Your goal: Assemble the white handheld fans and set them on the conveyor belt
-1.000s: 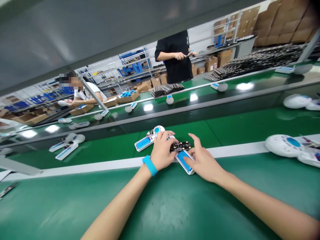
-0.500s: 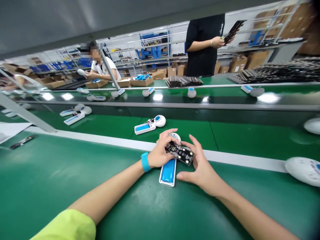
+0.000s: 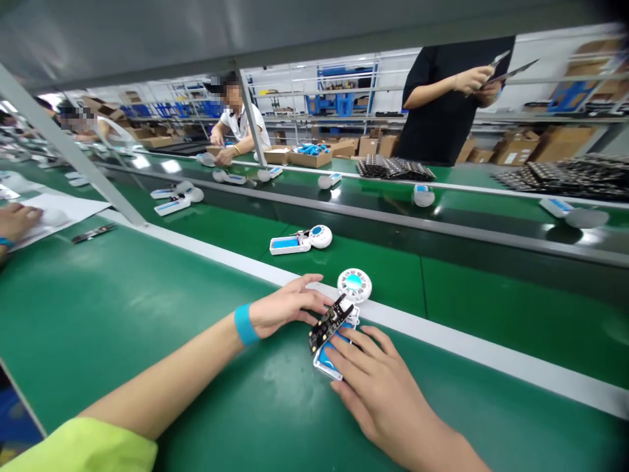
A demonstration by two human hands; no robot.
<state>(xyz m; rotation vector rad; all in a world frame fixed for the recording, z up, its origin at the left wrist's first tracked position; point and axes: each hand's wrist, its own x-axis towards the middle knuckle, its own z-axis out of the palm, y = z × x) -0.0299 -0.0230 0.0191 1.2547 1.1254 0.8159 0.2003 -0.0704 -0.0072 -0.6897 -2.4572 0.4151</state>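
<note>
A white device with a round fan-like head (image 3: 354, 284) and a blue insert in its handle (image 3: 327, 356) lies at the edge of the green table. A black circuit board (image 3: 328, 326) rests tilted across the handle. My left hand (image 3: 289, 306), with a blue band on its wrist, is just left of the board, fingers apart and holding nothing. My right hand (image 3: 376, 380) lies over the right side of the handle with spread fingers, its fingertips at the board's lower edge and the blue insert.
Another white device (image 3: 299, 241) lies on the green belt beyond. Pliers-like metal tool (image 3: 93, 233) and white paper (image 3: 63, 213) are at the left, near another person's hand (image 3: 18, 223). A slanted post (image 3: 98, 177) stands there. Two co-workers stand behind stacked boards (image 3: 393, 168).
The view has shifted right and down. My left hand has let go of the board, which has turned and now slants across the handle. My right hand has moved onto the handle.
</note>
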